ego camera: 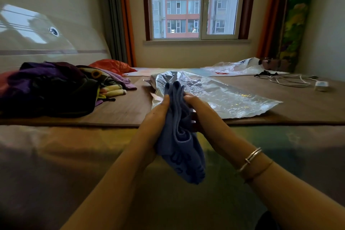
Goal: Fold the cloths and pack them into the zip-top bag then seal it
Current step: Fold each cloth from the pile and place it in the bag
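A folded blue cloth with a darker pattern near its lower end hangs upright between my two hands above the front edge of the brown surface. My left hand grips its left side, thumb near the top. My right hand holds its right side, fingers curled into the folds. Just behind the cloth lies the clear zip-top bag, flat and crinkled on the brown surface, its near-left end close to the cloth's top. A heap of other cloths, purple, black and patterned, lies at the left.
The brown surface runs across the room below a window. An orange cloth lies behind the heap. A second plastic bag lies at the back right, and white cables with an adapter at the far right. A bedcover fills the foreground.
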A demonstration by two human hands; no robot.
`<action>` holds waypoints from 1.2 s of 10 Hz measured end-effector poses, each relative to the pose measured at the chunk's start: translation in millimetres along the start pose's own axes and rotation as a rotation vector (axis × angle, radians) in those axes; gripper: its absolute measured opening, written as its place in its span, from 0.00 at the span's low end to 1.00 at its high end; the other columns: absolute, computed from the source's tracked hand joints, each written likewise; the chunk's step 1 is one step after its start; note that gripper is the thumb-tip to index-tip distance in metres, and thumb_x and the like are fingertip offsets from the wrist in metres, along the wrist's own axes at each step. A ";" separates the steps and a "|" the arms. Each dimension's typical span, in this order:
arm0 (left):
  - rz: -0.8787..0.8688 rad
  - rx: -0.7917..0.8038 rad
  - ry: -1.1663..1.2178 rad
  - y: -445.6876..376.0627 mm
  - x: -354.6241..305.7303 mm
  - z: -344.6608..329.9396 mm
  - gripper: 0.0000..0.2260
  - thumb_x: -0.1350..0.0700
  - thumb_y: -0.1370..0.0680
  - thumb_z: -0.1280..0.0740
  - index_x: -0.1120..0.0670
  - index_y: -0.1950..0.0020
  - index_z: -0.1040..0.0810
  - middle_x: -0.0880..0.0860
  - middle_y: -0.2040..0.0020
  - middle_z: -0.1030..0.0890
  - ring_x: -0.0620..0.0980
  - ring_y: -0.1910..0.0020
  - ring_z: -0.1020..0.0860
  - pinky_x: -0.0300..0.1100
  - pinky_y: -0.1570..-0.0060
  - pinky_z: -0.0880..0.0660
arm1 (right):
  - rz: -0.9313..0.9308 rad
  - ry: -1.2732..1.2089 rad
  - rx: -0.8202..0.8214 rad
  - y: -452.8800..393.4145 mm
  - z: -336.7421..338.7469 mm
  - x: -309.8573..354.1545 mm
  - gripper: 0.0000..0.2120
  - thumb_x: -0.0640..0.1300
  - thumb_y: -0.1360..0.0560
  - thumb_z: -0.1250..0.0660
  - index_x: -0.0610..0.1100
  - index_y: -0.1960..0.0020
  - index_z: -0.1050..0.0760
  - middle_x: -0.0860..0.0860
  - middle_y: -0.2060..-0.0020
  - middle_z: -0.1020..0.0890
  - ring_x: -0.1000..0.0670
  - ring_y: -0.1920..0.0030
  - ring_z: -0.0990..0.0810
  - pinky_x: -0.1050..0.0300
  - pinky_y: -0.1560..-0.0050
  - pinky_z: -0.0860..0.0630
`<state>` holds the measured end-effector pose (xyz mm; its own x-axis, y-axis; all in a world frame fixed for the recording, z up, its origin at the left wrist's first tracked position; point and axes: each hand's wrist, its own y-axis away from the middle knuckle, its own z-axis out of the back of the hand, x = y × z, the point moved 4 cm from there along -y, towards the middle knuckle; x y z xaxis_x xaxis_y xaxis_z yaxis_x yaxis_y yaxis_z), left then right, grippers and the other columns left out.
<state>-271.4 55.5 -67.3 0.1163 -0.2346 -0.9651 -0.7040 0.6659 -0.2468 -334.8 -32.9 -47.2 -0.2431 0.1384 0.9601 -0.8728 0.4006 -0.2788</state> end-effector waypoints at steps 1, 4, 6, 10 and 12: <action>0.080 0.057 0.075 5.1 -5.1 2.6 0.22 0.39 0.21 0.45 0.53 0.39 0.24 0.51 0.49 0.17 0.55 0.46 0.19 0.42 0.58 0.24 | -0.062 -0.060 0.067 -1.6 -7.7 -10.7 0.20 0.45 0.18 0.48 0.33 0.34 0.30 0.44 0.62 0.28 0.49 0.65 0.31 0.60 0.64 0.36; -0.009 -0.167 0.194 -15.1 7.5 22.4 0.07 0.56 0.20 0.38 0.54 0.45 0.24 0.52 0.50 0.17 0.49 0.54 0.20 0.44 0.54 0.22 | 0.373 0.337 -0.088 10.8 25.2 -3.8 0.07 0.32 0.25 0.37 0.42 0.52 0.29 0.49 0.62 0.22 0.54 0.62 0.23 0.60 0.60 0.26; -0.104 -0.360 0.187 -18.8 3.2 12.9 0.13 0.56 0.19 0.40 0.54 0.34 0.31 0.57 0.42 0.25 0.57 0.42 0.25 0.53 0.38 0.27 | 0.517 0.705 -0.082 23.3 6.5 -9.2 0.16 0.52 0.32 0.28 0.46 0.65 0.33 0.54 0.70 0.29 0.56 0.69 0.32 0.64 0.68 0.35; -0.259 -0.476 0.187 -13.8 -4.7 -9.4 0.18 0.57 0.19 0.39 0.55 0.29 0.35 0.55 0.34 0.27 0.51 0.38 0.27 0.45 0.35 0.30 | 0.232 0.709 -0.081 21.1 23.8 -11.4 0.09 0.47 0.27 0.32 0.42 0.58 0.30 0.51 0.67 0.24 0.53 0.66 0.27 0.58 0.63 0.30; -0.283 -0.517 0.135 -20.3 2.2 -10.9 0.19 0.54 0.19 0.39 0.51 0.29 0.35 0.54 0.33 0.28 0.52 0.36 0.27 0.46 0.34 0.30 | 0.343 0.903 -0.153 23.1 29.5 -11.3 0.11 0.45 0.32 0.32 0.48 0.67 0.34 0.52 0.73 0.29 0.54 0.71 0.32 0.57 0.67 0.34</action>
<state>-264.5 33.8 -63.5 0.2825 -0.4632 -0.8400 -0.9118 0.1422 -0.3851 -364.6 -51.9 -63.8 -0.0024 0.8852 0.4652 -0.7353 0.3137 -0.6007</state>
